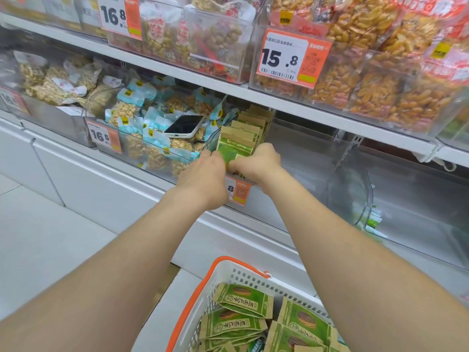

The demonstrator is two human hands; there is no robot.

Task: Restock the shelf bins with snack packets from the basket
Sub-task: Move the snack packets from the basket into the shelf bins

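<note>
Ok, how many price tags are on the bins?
5: 16.8 tag upper left, 15.8 tag upper right, 16.5 tag middle, half-hidden tag behind the left hand, cut-off tag far left. Others may be hidden.

Price tag (240, 192) being half covered by the left hand (203, 174), green packet's (233, 148) lower part being hidden too, basket (228, 271) being cut by the bottom edge
</note>
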